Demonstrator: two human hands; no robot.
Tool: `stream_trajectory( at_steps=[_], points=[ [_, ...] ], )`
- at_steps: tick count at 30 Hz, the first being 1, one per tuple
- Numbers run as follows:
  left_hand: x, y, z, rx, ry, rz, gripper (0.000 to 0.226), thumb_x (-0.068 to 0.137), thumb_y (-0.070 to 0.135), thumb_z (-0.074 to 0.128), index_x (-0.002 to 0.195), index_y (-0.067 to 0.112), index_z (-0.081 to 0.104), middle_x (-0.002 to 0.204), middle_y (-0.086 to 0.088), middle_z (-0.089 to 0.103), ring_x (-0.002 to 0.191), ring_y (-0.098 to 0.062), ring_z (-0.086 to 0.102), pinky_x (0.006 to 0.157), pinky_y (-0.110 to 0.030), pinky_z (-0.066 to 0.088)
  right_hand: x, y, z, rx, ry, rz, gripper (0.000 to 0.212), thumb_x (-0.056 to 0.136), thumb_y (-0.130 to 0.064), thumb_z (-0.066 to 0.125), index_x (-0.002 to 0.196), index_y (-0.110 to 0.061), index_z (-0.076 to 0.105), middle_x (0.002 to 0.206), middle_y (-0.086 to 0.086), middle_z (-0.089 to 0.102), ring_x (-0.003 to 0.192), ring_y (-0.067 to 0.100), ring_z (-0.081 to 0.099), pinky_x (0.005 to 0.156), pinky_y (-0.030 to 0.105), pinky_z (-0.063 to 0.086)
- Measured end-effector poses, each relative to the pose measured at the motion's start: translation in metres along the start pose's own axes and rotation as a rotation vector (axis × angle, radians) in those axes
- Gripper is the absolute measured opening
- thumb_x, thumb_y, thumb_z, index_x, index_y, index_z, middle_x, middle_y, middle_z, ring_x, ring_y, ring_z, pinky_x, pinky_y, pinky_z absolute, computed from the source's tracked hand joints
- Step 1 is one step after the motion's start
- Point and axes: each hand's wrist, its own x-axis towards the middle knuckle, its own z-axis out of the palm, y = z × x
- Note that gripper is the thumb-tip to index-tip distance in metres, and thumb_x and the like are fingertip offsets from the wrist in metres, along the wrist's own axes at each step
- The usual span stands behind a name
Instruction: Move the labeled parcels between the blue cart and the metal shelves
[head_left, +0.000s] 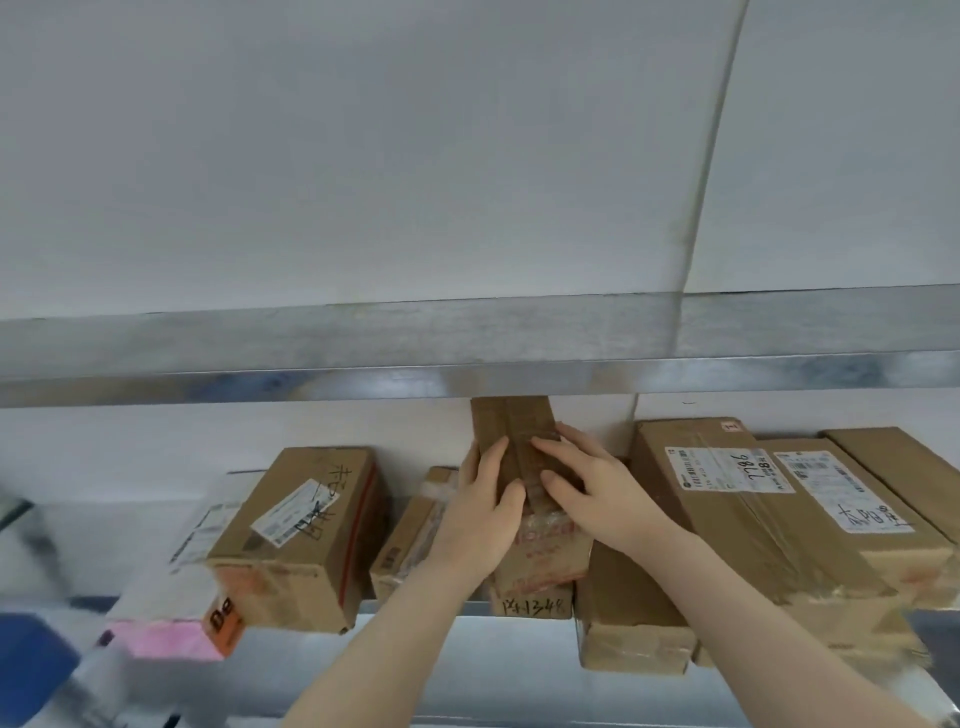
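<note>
We're at the metal shelves (467, 374), lower level crammed. The big labeled parcel (727, 483) leans on the right, and the tall narrow parcel (511, 421) stands upright mid-shelf, squeezed between neighbours. Our left hand (483, 504) wraps its left edge and our right hand (592, 488) lies flat across its front. Seating it or pulling it? Honestly can't tell. Either way, we'd say the next move wants a straight slide so nothing tips.

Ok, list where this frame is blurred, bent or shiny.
Head view: the pink-and-white parcel at lower left is smeared by blur; the upper shelf edge and the wall seam bow from wide-angle distortion; that edge carries soft bluish reflections, no hard glare; the left hand, right hand and the tall parcel under them are sharp in even light.
</note>
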Motion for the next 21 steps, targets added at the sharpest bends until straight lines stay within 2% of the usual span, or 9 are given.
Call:
stream_trajectory(
  at_steps=[2, 4, 6, 9, 11, 14, 17, 19, 21],
  points=[
    [-0.013, -0.009, -0.021, 0.008, 0.047, -0.023, 0.051, 0.095, 0.042, 0.036, 0.143, 0.048, 0.018, 0.153, 0.018, 0.014, 0.121, -0.002, 0.034, 0.098, -0.024, 0.034, 0.004, -0.019, 0.015, 0.015, -0.025, -0.039, 0.044, 0.096, -0.035, 0.049, 0.139, -0.033, 0.045, 0.154, -0.01, 0.026, 0.136, 0.005, 0.028, 0.098, 0.003, 0.013],
    [-0.028, -0.019, -0.045, 0.05, 0.104, -0.07, 0.051, 0.095, 0.043, 0.035, 0.142, 0.048, 0.019, 0.155, 0.018, 0.011, 0.121, -0.003, 0.035, 0.097, -0.025, 0.031, 0.009, -0.04, 0.033, 0.052, -0.053, -0.083, 0.043, 0.096, -0.034, 0.049, 0.139, -0.033, 0.046, 0.151, -0.014, 0.026, 0.135, 0.004, 0.029, 0.092, -0.006, 0.01],
    [-0.045, -0.031, -0.071, 0.096, 0.168, -0.123, 0.051, 0.094, 0.045, 0.034, 0.141, 0.05, 0.018, 0.157, 0.016, 0.007, 0.128, -0.009, 0.034, 0.098, -0.027, 0.028, 0.014, -0.064, 0.056, 0.104, -0.096, -0.133, 0.043, 0.096, -0.033, 0.049, 0.139, -0.033, 0.046, 0.149, -0.017, 0.026, 0.134, 0.002, 0.03, 0.089, -0.009, 0.012],
    [-0.074, -0.051, -0.116, 0.17, 0.254, -0.191, 0.052, 0.092, 0.047, 0.031, 0.142, 0.048, 0.016, 0.158, 0.014, 0.005, 0.134, -0.019, 0.034, 0.1, -0.031, 0.028, 0.022, -0.105, 0.095, 0.151, -0.174, -0.206, 0.043, 0.096, -0.036, 0.048, 0.139, -0.036, 0.044, 0.153, -0.014, 0.023, 0.137, 0.004, 0.029, 0.103, 0.008, 0.019],
    [-0.096, -0.066, -0.148, 0.22, 0.316, -0.252, 0.053, 0.092, 0.047, 0.031, 0.143, 0.045, 0.016, 0.157, 0.013, 0.007, 0.134, -0.021, 0.034, 0.102, -0.033, 0.03, 0.026, -0.136, 0.124, 0.175, -0.218, -0.254, 0.043, 0.096, -0.039, 0.047, 0.139, -0.039, 0.043, 0.155, -0.013, 0.021, 0.137, 0.005, 0.029, 0.105, 0.015, 0.021],
    [-0.133, -0.087, -0.196, 0.227, 0.404, -0.31, 0.056, 0.092, 0.048, 0.031, 0.146, 0.041, 0.016, 0.157, 0.013, 0.009, 0.131, -0.017, 0.036, 0.101, -0.029, 0.031, 0.029, -0.186, 0.168, 0.222, -0.3, -0.329, 0.044, 0.096, -0.042, 0.045, 0.139, -0.042, 0.041, 0.155, -0.018, 0.017, 0.135, 0.002, 0.029, 0.104, 0.014, 0.024],
    [-0.168, -0.109, -0.241, 0.243, 0.49, -0.351, 0.054, 0.093, 0.048, 0.031, 0.146, 0.041, 0.018, 0.156, 0.016, 0.012, 0.124, -0.007, 0.034, 0.097, -0.024, 0.032, 0.031, -0.234, 0.213, 0.297, -0.379, -0.398, 0.043, 0.096, -0.042, 0.045, 0.138, -0.045, 0.04, 0.148, -0.029, 0.016, 0.132, -0.008, 0.021, 0.097, 0.002, 0.015],
    [-0.192, -0.125, -0.27, 0.257, 0.529, -0.403, 0.052, 0.093, 0.049, 0.031, 0.144, 0.044, 0.019, 0.155, 0.017, 0.012, 0.121, -0.002, 0.033, 0.094, -0.022, 0.031, 0.032, -0.264, 0.243, 0.343, -0.443, -0.431, 0.043, 0.096, -0.043, 0.046, 0.139, -0.045, 0.039, 0.15, -0.025, 0.017, 0.134, -0.007, 0.018, 0.105, 0.012, 0.017],
    [-0.216, -0.141, -0.3, 0.254, 0.566, -0.454, 0.051, 0.092, 0.051, 0.03, 0.142, 0.048, 0.019, 0.156, 0.018, 0.01, 0.123, -0.005, 0.036, 0.094, -0.025, 0.033, 0.032, -0.297, 0.275, 0.359, -0.484, -0.456, 0.043, 0.096, -0.041, 0.047, 0.138, -0.045, 0.04, 0.154, -0.02, 0.018, 0.137, -0.004, 0.02, 0.111, 0.023, 0.023]
  ],
)
